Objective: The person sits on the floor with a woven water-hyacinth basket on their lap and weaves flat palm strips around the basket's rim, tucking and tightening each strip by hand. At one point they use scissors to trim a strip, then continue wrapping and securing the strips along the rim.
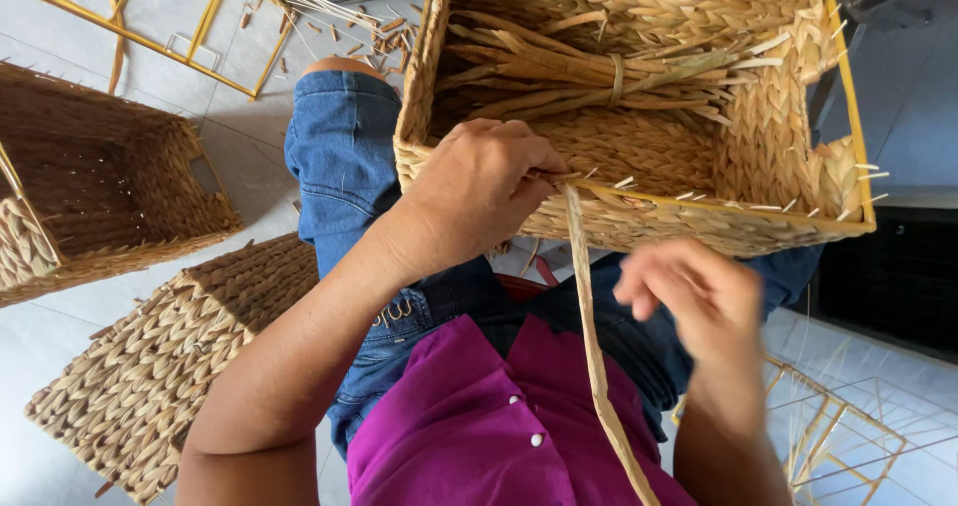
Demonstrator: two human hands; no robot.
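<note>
Long straw strand pinched in left grip at basket rim; right hand loose, empty.

Bright, even daylight fills the scene, with soft shadows inside the left basket. The pale floor at far right looks slightly washed out. The right hand is motion-blurred; straight lines bow near the edges.

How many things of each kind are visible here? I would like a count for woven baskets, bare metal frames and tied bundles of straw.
Woven straw baskets: 3, the one on the lap, an open one at the left, an overturned one on the floor.
Bare yellow wire frames: 2, top left and bottom right.
Tied straw bundles: 1.
Total: 6
</note>
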